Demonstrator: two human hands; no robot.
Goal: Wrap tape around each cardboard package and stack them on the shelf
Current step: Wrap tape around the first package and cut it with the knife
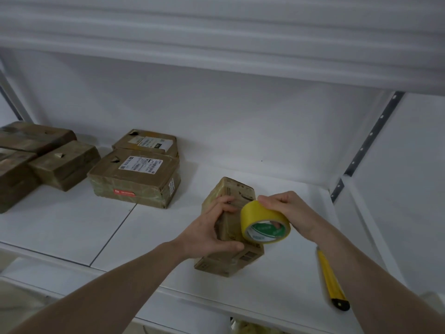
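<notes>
While my left hand (212, 231) curls around the near left edge of the small brown cardboard package (230, 227), thumb low on its front face and fingers over the top, that package stands tilted on the white shelf board (168, 237), slightly right of the middle and close to the front edge. I see my right hand (286, 212) gripping the roll of yellow tape (265, 222) with the green-and-white printed core, fingers wrapped over the outer band and one fingertip showing through the core hole. I hold the roll against the upper right side of the package, touching it; I cannot tell whether any tape is already stuck down.

Off to the left, well apart from the package, I count two flat brown cardboard parcels with white shipping labels (136, 179), one just behind the other. Further left sits a cluster of darker brown wrapped parcels (48, 160) reaching the frame edge. A yellow utility knife with a black end (333, 282) lies on the shelf to the right of my right forearm, pointing toward the front edge.
</notes>
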